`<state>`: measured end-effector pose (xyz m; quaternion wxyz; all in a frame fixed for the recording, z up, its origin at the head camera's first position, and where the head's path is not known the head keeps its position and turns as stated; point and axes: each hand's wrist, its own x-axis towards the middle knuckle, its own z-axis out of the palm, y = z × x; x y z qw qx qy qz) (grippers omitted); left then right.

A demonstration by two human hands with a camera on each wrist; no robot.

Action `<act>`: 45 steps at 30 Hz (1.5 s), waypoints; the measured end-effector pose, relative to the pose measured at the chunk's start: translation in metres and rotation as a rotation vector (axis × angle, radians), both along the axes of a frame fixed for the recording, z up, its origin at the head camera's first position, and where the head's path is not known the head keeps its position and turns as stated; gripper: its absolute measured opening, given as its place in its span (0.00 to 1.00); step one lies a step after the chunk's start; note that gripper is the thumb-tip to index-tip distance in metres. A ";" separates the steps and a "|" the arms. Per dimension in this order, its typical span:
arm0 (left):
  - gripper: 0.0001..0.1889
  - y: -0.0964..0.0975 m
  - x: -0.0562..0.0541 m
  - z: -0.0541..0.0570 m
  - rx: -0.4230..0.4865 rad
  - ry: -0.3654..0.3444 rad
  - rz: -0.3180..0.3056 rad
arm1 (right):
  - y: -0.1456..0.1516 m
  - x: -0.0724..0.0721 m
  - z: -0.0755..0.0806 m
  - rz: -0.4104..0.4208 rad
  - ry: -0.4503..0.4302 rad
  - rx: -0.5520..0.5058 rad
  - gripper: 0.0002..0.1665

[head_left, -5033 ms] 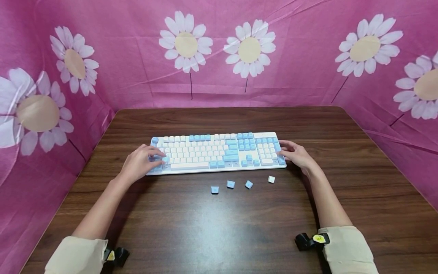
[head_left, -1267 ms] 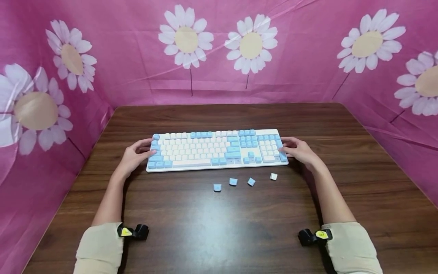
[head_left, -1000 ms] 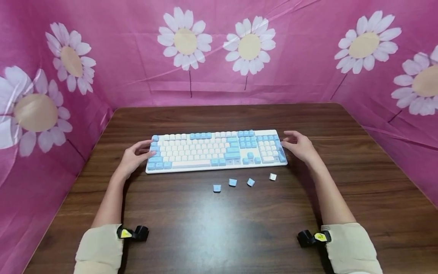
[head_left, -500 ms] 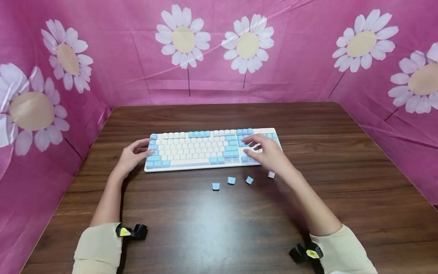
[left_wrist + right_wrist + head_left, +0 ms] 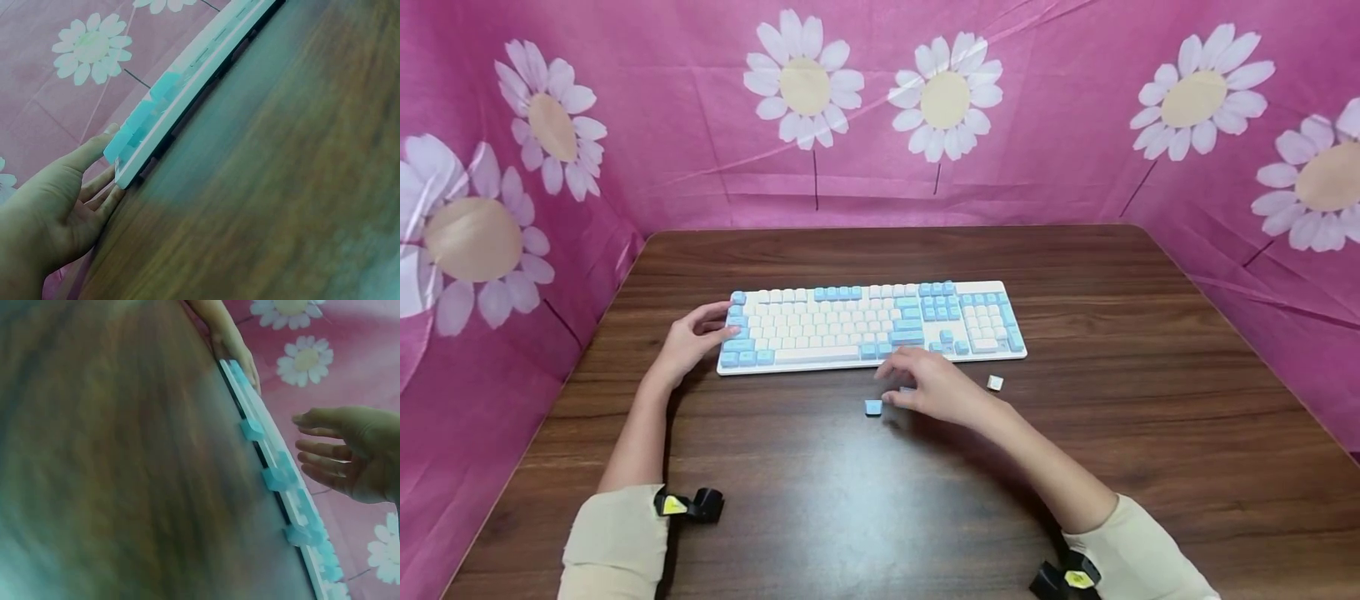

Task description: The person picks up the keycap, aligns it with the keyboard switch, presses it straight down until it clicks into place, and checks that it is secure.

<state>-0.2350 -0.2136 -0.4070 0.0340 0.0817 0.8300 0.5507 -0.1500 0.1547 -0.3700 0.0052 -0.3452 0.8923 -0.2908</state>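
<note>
A white and light-blue keyboard [image 5: 820,354] lies on the table. My left hand [image 5: 688,343] grips its left end, thumb on the blue edge keys [image 5: 134,122] and fingers along the side and corner. In front of the keyboard, my right hand [image 5: 936,386] hovers with fingers spread and loosely bent, holding nothing. Just left of its thumb lies a loose blue keycap [image 5: 873,407]. Another blue keycap [image 5: 907,389] shows partly between the fingers, and a third [image 5: 299,535] is hidden by the hand in the head view. Further right lies a white keycap [image 5: 995,383].
The brown wooden table [image 5: 820,517] extends around the keyboard on all sides. A pink cloth with daisies [image 5: 880,192] hangs behind it and at both sides. Black straps with cameras [image 5: 692,505] sit on both forearms by the beige sleeves.
My left hand has moved from the lower-left keys to the keyboard's left edge. My right hand has let go of the right end and swung left, down over the loose keycaps.
</note>
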 end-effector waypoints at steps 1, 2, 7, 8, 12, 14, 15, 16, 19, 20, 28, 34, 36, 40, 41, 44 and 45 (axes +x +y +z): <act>0.30 0.000 0.000 0.000 -0.003 0.002 -0.001 | -0.001 0.001 -0.002 0.013 -0.009 0.018 0.12; 0.30 0.000 -0.001 0.000 -0.009 0.005 -0.001 | -0.003 0.001 -0.005 0.026 -0.019 0.029 0.12; 0.30 -0.003 -0.005 -0.006 -0.020 0.036 0.009 | -0.009 0.003 -0.016 0.061 0.000 0.085 0.12; 0.30 -0.003 -0.005 -0.006 -0.022 0.041 0.012 | -0.010 0.003 -0.018 0.062 0.010 0.091 0.13; 0.30 -0.002 -0.005 -0.007 -0.025 0.042 0.018 | -0.011 0.003 -0.021 0.065 0.048 0.111 0.13; 0.30 -0.002 -0.004 -0.007 -0.025 0.035 0.017 | -0.011 0.004 -0.021 0.066 0.057 0.115 0.13; 0.30 -0.001 -0.004 -0.007 -0.024 0.031 0.017 | -0.011 0.004 -0.022 0.068 0.063 0.121 0.13; 0.30 -0.001 -0.004 -0.007 -0.022 0.028 0.017 | -0.011 0.004 -0.022 0.070 0.070 0.127 0.13; 0.30 -0.001 -0.003 -0.007 -0.026 0.023 0.020 | -0.011 0.005 -0.022 0.076 0.090 0.152 0.14; 0.30 -0.001 -0.003 -0.007 -0.026 0.024 0.019 | -0.011 0.005 -0.023 0.077 0.096 0.160 0.14; 0.30 -0.002 -0.006 -0.010 -0.027 0.040 0.021 | -0.011 0.006 -0.025 0.102 0.150 0.171 0.10; 0.30 -0.003 -0.007 -0.012 -0.022 0.052 0.019 | -0.012 0.008 -0.026 0.113 0.178 0.161 0.10; 0.30 -0.003 -0.006 -0.012 -0.021 0.050 0.020 | -0.012 0.008 -0.025 0.113 0.180 0.164 0.10; 0.30 -0.003 -0.006 -0.013 -0.025 0.048 0.014 | -0.012 0.008 -0.023 0.106 0.176 0.175 0.10; 0.30 -0.003 -0.006 -0.013 -0.025 0.046 0.013 | -0.011 0.008 -0.022 0.103 0.172 0.176 0.10; 0.31 -0.003 -0.005 -0.012 -0.031 0.043 0.008 | -0.011 0.008 -0.020 0.092 0.163 0.171 0.10; 0.31 -0.003 -0.005 -0.011 -0.034 0.041 0.006 | -0.010 0.008 -0.019 0.089 0.164 0.167 0.10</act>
